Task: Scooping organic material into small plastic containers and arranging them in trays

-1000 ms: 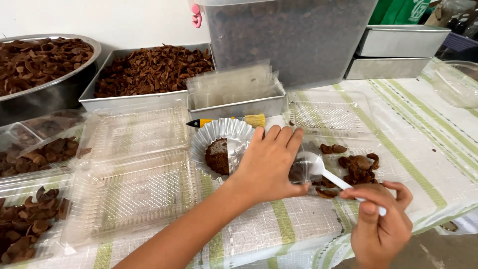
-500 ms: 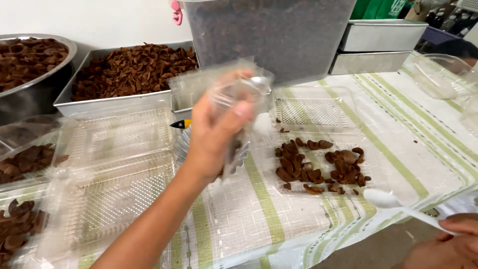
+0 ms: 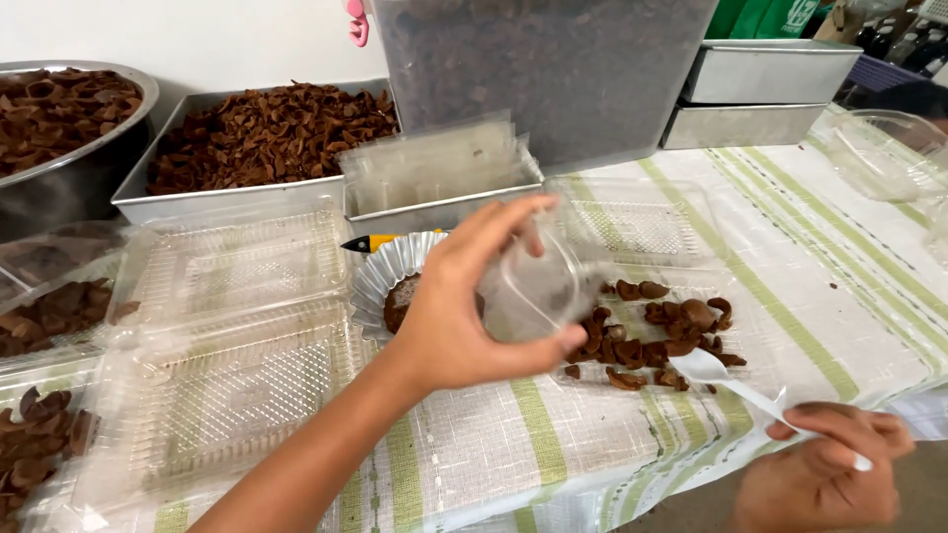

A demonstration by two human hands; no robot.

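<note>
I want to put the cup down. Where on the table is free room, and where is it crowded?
Bare striped cloth lies right of the loose brown pieces, and in front of them near the right hand. The left side is crowded: clear boxes, foil dish, trays. The left hand holds the cup.

left hand tilting clear cup; right hand holding spoon
</note>
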